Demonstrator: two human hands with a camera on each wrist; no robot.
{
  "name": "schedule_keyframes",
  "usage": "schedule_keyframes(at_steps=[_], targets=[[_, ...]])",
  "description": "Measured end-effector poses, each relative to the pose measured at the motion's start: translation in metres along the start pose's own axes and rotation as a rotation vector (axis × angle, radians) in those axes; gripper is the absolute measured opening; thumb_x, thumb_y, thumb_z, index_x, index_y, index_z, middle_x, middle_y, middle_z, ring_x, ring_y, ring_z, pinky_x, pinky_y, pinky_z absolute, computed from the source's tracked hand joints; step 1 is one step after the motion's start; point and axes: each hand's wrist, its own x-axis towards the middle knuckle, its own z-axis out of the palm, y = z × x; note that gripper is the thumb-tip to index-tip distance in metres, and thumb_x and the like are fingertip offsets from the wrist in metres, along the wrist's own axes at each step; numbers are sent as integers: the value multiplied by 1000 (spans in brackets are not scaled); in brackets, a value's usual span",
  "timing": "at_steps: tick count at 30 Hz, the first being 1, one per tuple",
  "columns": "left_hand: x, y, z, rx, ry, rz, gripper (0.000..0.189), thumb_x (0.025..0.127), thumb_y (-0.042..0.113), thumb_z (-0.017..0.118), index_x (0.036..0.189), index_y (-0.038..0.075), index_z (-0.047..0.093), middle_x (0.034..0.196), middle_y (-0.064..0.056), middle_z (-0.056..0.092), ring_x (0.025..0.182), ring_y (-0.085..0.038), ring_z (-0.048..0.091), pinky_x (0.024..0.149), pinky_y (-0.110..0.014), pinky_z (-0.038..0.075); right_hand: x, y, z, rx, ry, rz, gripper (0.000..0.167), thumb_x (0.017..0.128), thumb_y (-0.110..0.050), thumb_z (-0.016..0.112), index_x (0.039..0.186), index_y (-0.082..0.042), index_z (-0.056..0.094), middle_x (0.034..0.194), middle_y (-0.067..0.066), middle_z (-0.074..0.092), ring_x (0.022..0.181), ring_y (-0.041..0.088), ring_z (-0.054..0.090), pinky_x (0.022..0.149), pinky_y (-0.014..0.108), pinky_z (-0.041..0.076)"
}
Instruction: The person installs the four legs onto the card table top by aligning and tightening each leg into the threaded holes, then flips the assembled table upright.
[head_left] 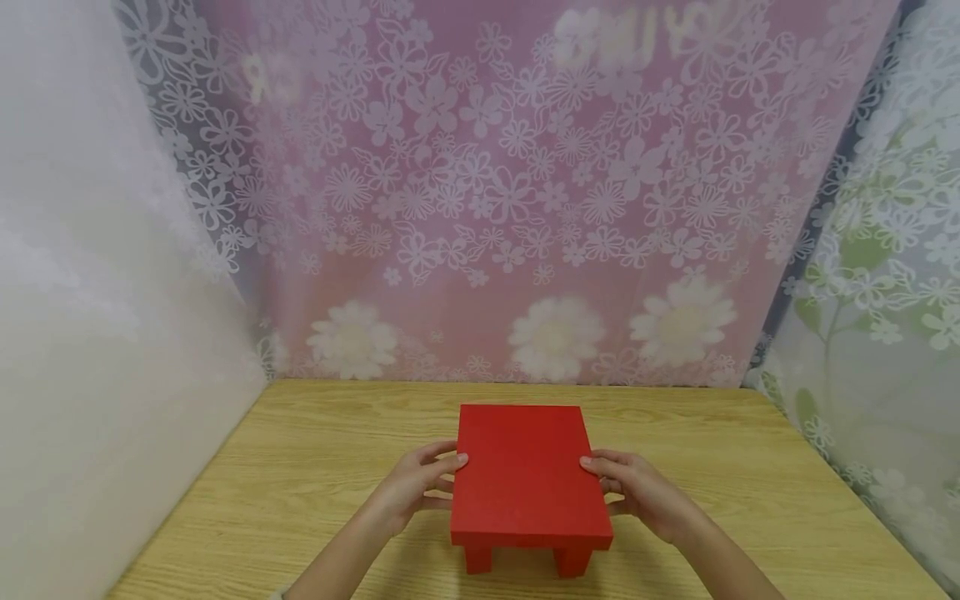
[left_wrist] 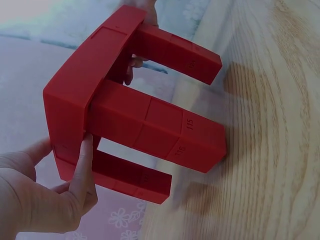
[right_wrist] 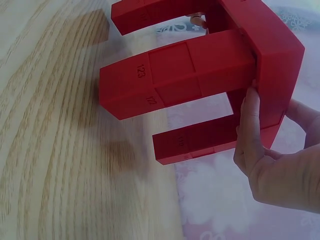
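A red toy table (head_left: 525,471) with a square top and stout legs stands upright between the two hands. My left hand (head_left: 422,482) grips its left edge, thumb on the top and fingers underneath. On the opposite edge my right hand (head_left: 637,487) holds it the same way. In the left wrist view the leg (left_wrist: 165,127) nearest the camera carries the numbers 115 and 116. A leg (right_wrist: 175,72) marked 122 and 123 shows in the right wrist view. The leg ends are close over the wooden tabletop, with shadows beside them.
The wood-grain tabletop (head_left: 337,425) spreads out around the hands. A pink flowered curtain (head_left: 480,250) hangs along its back edge. A pale wall or sheet (head_left: 112,333) borders the left side, and a flowered translucent curtain (head_left: 885,333) the right.
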Motion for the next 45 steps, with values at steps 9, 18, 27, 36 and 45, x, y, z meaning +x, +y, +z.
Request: schedule_keyframes(at_steps=[9, 18, 27, 36, 45], targets=[[0, -6, -1, -12, -2, 4, 68, 86, 29, 65, 137, -4, 34, 109, -11, 56, 79, -22, 62, 70, -40, 52, 2, 5, 0, 2, -9, -3, 78, 94, -31, 51, 136, 19, 8, 100, 9, 62, 85, 20, 59, 76, 40, 50], [-1, -6, -2, -14, -9, -10, 71, 86, 31, 65, 137, -6, 33, 110, -12, 56, 82, -24, 61, 71, -38, 52, 5, 10, -1, -7, -5, 2, 79, 93, -32, 50, 136, 20, 9, 100, 9, 63, 85, 20, 60, 76, 40, 49], [-1, -13, -3, -23, -9, -18, 69, 87, 31, 63, 137, -6, 33, 116, -13, 53, 81, -22, 60, 72, -38, 52, 3, 13, 0, 4, -18, 0, 78, 94, -32, 49, 136, 21, 9, 109, 11, 60, 87, 22, 60, 76, 38, 50], [-2, -13, -8, -17, -41, -27, 70, 87, 33, 63, 138, -4, 33, 117, -13, 52, 84, -20, 60, 74, -37, 51, 2, 15, 0, 6, -47, -20, 78, 95, -31, 47, 135, 22, 6, 112, 13, 58, 89, 23, 60, 78, 39, 49], [-4, -14, -14, -16, -84, -18, 66, 89, 32, 60, 138, -4, 33, 111, -13, 56, 88, -24, 61, 76, -39, 51, -4, 16, -5, -3, -54, -25, 71, 97, -31, 45, 136, 19, 13, 107, 12, 56, 88, 23, 58, 78, 38, 49]])
